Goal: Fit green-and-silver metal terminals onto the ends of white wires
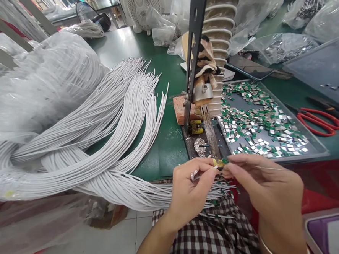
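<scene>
The left hand (189, 189) is pinching white wires (193, 175), the right hand (272, 184) a green board (224, 160), apparently for steadiness beside the iron (210, 136).

White wires (193, 175), slender, round, with cut ends grouped together and one end (216, 167) just beside a small green piece (224, 160), partly hidden; thin pale strand (269, 168), extending rightward; all held up at the bench's (172, 153) front edge.
</scene>
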Motion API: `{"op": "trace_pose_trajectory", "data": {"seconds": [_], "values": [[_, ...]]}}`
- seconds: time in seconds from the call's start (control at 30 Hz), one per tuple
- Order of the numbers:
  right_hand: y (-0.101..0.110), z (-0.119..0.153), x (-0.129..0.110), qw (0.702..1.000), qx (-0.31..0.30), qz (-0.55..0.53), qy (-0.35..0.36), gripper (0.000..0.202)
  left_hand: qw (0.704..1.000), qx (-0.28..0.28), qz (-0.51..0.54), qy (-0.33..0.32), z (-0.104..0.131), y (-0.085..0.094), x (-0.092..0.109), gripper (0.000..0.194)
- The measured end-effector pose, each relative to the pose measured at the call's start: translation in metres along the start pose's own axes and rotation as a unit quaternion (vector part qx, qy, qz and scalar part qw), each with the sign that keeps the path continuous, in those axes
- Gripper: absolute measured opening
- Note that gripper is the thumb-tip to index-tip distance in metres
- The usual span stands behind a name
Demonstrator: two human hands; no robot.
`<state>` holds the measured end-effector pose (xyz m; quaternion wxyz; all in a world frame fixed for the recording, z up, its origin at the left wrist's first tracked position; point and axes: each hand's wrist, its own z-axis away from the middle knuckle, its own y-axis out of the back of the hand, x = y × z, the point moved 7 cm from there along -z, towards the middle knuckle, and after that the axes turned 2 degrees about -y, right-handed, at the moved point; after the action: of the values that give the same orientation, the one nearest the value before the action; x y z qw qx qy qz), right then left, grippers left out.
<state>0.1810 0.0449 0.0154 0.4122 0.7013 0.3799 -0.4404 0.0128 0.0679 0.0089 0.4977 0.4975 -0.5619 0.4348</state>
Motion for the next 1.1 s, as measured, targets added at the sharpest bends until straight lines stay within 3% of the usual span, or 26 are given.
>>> {"op": "trace_pose_trajectory", "data": {"seconds": [0.37, 0.5, 0.77, 0.93, 1.1], "values": [[-0.01, 0.012, -0.014, 0.998, 0.022, 0.026, 0.057, 0.008, 0.999, 0.018, -0.003, -0.028, -0.002, 0.003, 0.007, 0.022], [-0.008, 0.016, -0.02, 0.988, 0.023, 0.102, 0.115, 0.028, 0.999, 0.019, -0.015, -0.03, -0.002, 0.004, 0.012, 0.022], [0.001, 0.021, -0.03, 0.973, 0.068, 0.134, 0.177, 0.024, 0.999, 0.016, -0.02, -0.046, -0.003, 0.006, 0.018, 0.021], [-0.005, 0.021, -0.049, 0.95, 0.055, 0.138, 0.273, 0.019, 0.998, 0.013, -0.023, -0.052, -0.005, 0.006, 0.018, 0.022], [-0.01, 0.019, -0.053, 0.945, 0.049, 0.155, 0.285, 0.025, 0.998, 0.022, -0.023, -0.057, -0.005, 0.007, 0.021, 0.022]]}}
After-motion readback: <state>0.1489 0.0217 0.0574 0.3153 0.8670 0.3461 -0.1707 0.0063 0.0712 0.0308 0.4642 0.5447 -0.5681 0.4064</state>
